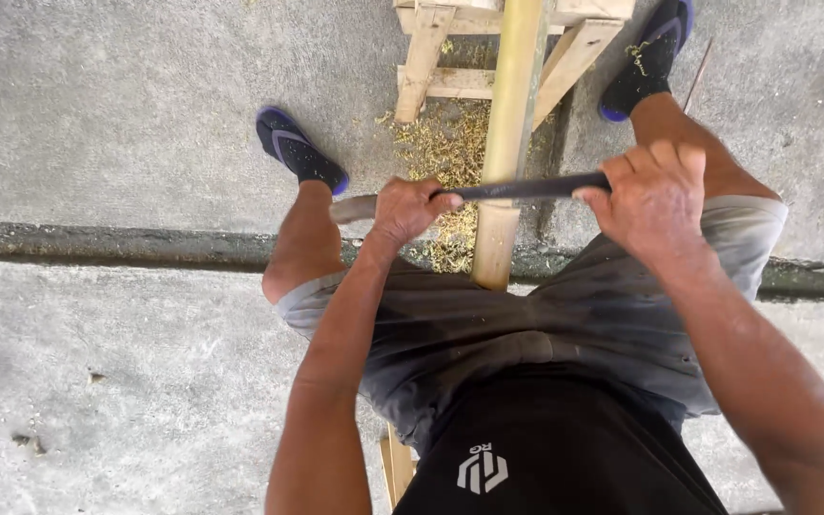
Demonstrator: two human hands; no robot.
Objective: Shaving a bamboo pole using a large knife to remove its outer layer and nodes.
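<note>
the left hand [404, 210] has its fingers closed round the pale end of a long dark blade [526, 187]. the blade lies crosswise on a yellow-green bamboo pole [507, 124], smooth and straight, running from the lap to a wooden frame [426, 57] with shavings [445, 143] beneath. the right hand [650, 195] fingers grip the blade's other end.

Pale yellow bamboo pole [510, 114], dark blade [526, 187], black-and-blue sandals [299, 149]

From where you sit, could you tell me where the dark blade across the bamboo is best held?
Grip the blade at its two ends, one hand on each side of the bamboo, from above. It lies crosswise, as the left hand and right hand show.
</note>
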